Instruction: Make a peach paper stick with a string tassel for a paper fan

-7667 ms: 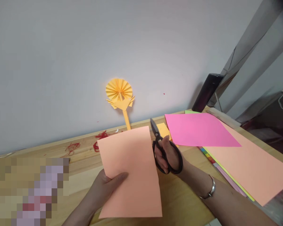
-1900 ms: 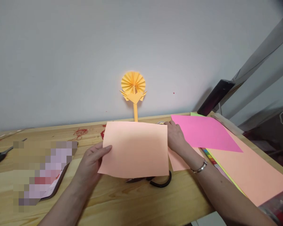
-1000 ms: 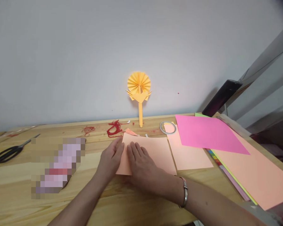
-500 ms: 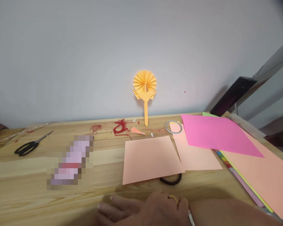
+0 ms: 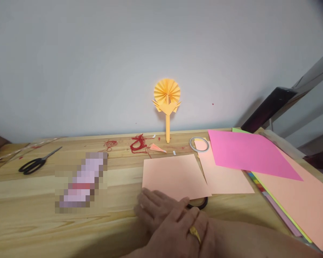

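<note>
My right hand [image 5: 156, 209] lies palm down with its fingers stretched out to the left. Its fingertips are at the lower left edge of a peach paper sheet [image 5: 174, 175]; whether they touch it is hard to tell. Across the back of that hand and its wrist rests my left hand [image 5: 180, 229], fingers spread, a gold ring on one of them. Neither hand holds anything that I can see. Beside the hands, a black curved handle [image 5: 203, 205] sticks out from under the sheet.
Black-handled scissors [image 5: 36, 165] and a pixelated pinkish item [image 5: 83, 179] lie left. Red thread [image 5: 138, 142], a small peach tassel-like piece [image 5: 158, 147] and a tape roll [image 5: 199, 144] lie behind. A yellow paper fan [image 5: 167, 107] leans against the wall. Pink paper [image 5: 253, 154] covers other sheets.
Both hands have moved forward together, up to the peach sheet's lower edge. My left hand now covers the silvery thing that showed near the right wrist.
</note>
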Motion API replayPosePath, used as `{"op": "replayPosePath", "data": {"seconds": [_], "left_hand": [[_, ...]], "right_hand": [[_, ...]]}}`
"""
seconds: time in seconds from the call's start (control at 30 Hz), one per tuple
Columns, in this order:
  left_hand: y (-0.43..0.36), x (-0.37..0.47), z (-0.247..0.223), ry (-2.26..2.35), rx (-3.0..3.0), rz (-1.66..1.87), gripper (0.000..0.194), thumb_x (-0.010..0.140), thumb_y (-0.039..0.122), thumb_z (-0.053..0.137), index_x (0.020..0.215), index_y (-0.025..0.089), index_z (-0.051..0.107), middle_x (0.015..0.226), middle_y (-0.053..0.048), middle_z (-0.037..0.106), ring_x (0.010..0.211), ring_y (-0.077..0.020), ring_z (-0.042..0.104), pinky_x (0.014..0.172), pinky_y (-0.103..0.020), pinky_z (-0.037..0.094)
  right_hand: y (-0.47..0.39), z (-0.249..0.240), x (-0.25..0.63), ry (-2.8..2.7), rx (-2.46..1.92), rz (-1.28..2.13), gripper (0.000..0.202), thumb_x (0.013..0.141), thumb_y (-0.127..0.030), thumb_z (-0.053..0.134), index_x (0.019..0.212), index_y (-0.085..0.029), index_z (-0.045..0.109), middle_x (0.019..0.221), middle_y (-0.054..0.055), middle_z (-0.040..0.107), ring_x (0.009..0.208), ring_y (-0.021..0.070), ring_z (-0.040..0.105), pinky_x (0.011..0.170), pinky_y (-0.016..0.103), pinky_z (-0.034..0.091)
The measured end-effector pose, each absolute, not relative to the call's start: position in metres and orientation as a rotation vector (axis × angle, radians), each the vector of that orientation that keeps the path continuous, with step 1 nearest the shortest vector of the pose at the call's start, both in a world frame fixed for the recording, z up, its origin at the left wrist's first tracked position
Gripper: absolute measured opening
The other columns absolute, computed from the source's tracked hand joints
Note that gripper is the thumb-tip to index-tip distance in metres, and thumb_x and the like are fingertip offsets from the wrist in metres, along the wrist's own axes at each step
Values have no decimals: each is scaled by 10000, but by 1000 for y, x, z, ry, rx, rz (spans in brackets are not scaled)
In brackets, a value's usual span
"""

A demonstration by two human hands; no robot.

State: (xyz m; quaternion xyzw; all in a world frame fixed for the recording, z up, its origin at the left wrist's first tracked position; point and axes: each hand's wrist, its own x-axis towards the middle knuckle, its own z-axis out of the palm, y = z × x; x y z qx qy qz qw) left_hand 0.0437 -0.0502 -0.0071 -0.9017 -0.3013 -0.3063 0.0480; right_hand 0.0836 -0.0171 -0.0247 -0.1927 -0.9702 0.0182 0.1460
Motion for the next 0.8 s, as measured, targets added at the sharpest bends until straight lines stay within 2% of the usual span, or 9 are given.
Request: {"op": "replayPosePath", "data": {"seconds": [0.1, 0.13, 0.2, 0.27, 0.3, 0.4, 0.5, 0.63, 0.8], "left_hand": [[-50, 36, 8, -702, -2689, -981, 227, 857, 199, 486, 988, 234, 668, 1014, -28, 732, 971, -193, 638, 891, -354, 508], [-48, 30, 15, -700, -2848, -954, 235, 861, 251, 509, 1042, 291, 653, 1091, 5, 711, 1025, -171, 621, 914, -328, 497], [-41, 12, 31, -839, -2887, -988, 232, 853, 333, 524, 1044, 383, 646, 1039, 31, 720, 1003, -180, 633, 908, -355, 501], [-27, -12, 46, -1010, -2851, -1064, 257, 861, 362, 493, 1058, 325, 655, 1036, -24, 717, 1003, -215, 634, 898, -387, 502], [-18, -24, 52, -1164, -2798, -1119, 284, 866, 299, 485, 1102, 278, 642, 1061, -55, 707, 998, -224, 638, 877, -389, 507], [11, -50, 54, -2158, -2079, -1847, 228, 832, 329, 560, 1004, 233, 675, 1011, -45, 718, 961, -230, 655, 836, -370, 515], [31, -58, 37, -2373, -1722, -2436, 307, 793, 368, 611, 1036, 186, 658, 1035, -71, 708, 987, -232, 641, 807, -342, 514], [37, -57, 15, -2511, -1685, -2310, 307, 762, 365, 640, 1007, 184, 682, 1048, -60, 707, 988, -217, 625, 865, -330, 476], [35, -56, 4, -2482, -1845, -1937, 266, 830, 371, 553, 1005, 221, 685, 1033, -48, 714, 962, -217, 640, 845, -343, 493]], "right_hand": [[-4, -17, 93, -2686, -558, -109, 285, 942, -129, 375, 927, -161, 657, 1100, 72, 647, 1123, 212, 510, 881, 323, 464], [1, -14, 97, -2679, -515, -121, 283, 931, -111, 386, 882, -170, 658, 1060, 70, 654, 1085, 212, 517, 879, 338, 457], [17, -7, 106, -2707, -425, -79, 246, 921, -126, 429, 836, -189, 652, 994, 63, 652, 1004, 213, 517, 875, 383, 435], [38, 2, 115, -2646, -596, 74, 193, 904, -173, 499, 780, -188, 646, 847, 49, 638, 877, 198, 511, 796, 365, 431], [50, 7, 119, -2590, -746, 155, 179, 899, -186, 518, 779, -179, 649, 818, 49, 630, 844, 193, 501, 773, 353, 424], [87, 16, 124, -2369, -1134, 265, 176, 896, -143, 525, 790, -149, 664, 818, 54, 636, 849, 181, 486, 776, 311, 406], [112, 13, 120, -2371, -1294, 293, 111, 867, -166, 583, 907, -153, 686, 886, 53, 660, 925, 195, 480, 804, 304, 394], [124, -3, 111, -2431, -1317, 260, 121, 833, -198, 627, 923, -155, 695, 904, 64, 661, 940, 222, 471, 787, 324, 387], [128, -16, 105, -2445, -1336, 205, 100, 842, -192, 602, 825, -144, 689, 880, 94, 648, 949, 247, 462, 764, 352, 376]]}}
